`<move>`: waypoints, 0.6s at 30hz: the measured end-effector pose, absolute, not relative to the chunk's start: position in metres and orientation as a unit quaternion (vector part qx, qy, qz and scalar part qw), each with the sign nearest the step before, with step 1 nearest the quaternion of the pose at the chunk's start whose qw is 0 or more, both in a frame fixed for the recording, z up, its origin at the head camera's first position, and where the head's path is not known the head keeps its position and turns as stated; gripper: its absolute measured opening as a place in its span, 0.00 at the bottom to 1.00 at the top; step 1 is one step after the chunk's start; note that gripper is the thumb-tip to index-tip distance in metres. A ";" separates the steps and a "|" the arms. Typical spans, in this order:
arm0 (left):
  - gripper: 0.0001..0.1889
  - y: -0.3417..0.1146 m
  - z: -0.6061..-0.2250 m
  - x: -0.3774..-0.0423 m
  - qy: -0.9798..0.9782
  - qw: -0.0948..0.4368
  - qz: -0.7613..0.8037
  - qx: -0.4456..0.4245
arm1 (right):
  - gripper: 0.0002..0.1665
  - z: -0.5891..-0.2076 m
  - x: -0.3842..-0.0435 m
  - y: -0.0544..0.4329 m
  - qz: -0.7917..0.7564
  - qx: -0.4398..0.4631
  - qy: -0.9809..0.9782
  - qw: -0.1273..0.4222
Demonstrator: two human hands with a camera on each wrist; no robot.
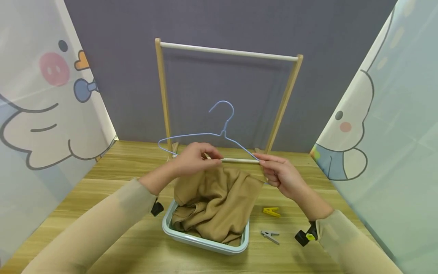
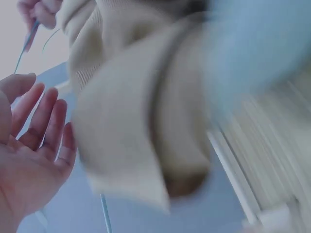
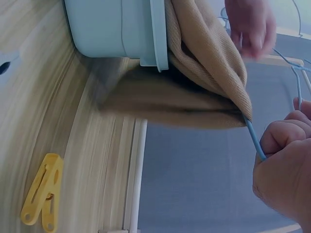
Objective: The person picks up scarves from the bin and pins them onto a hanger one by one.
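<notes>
A blue wire hanger (image 1: 223, 133) is held up with its hook at the top. My right hand (image 1: 280, 173) grips its right end; the right wrist view shows the curled fingers (image 3: 282, 136) around the wire. Brown ribbed cloth (image 1: 219, 205), perhaps trousers, hangs over the hanger's lower bar. Part of it lies in a pale blue basin (image 1: 205, 244). Just above the cloth, near the hanger's left half, is my left hand (image 1: 195, 160). In the left wrist view, this hand (image 2: 39, 150) has loosely bent fingers and holds nothing, apart from the cloth.
Behind the hanger stands a wooden rack with a white top rail (image 1: 229, 50). A yellow clothespin (image 1: 272, 212) and a grey clothespin (image 1: 270, 235) lie on the wooden table (image 1: 113, 167), right of the basin. Cartoon-printed curtains (image 1: 30, 95) flank both sides.
</notes>
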State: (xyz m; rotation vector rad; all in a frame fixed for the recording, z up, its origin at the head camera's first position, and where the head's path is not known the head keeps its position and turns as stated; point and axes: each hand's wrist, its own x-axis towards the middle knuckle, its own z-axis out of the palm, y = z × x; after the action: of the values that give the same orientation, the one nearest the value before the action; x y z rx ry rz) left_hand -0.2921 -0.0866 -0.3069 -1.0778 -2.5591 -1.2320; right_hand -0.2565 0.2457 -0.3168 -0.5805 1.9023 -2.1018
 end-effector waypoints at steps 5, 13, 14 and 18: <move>0.12 -0.138 -0.329 -0.266 -0.847 0.149 -0.364 -0.358 | 0.24 -0.317 -0.256 0.248 -0.723 -0.198 0.652 0.117; 0.37 -0.175 -0.356 -0.242 -0.897 0.104 -0.261 -0.341 | 0.23 -0.317 -0.255 0.250 -0.722 -0.203 0.652 0.114; 0.38 -0.175 -0.358 -0.241 -0.898 0.093 -0.259 -0.342 | 0.23 -0.317 -0.255 0.250 -0.721 -0.203 0.652 0.114; 0.31 -0.171 -0.365 -0.244 -0.896 0.091 -0.257 -0.351 | 0.24 -0.318 -0.255 0.251 -0.720 -0.202 0.654 0.117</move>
State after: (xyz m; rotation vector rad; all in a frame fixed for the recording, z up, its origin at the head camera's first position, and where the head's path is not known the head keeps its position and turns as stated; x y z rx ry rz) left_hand -0.2440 -0.1706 -0.3646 -1.0422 -2.6623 -0.7627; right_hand -0.2551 0.2505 -0.3181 -0.5899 1.9139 -2.1061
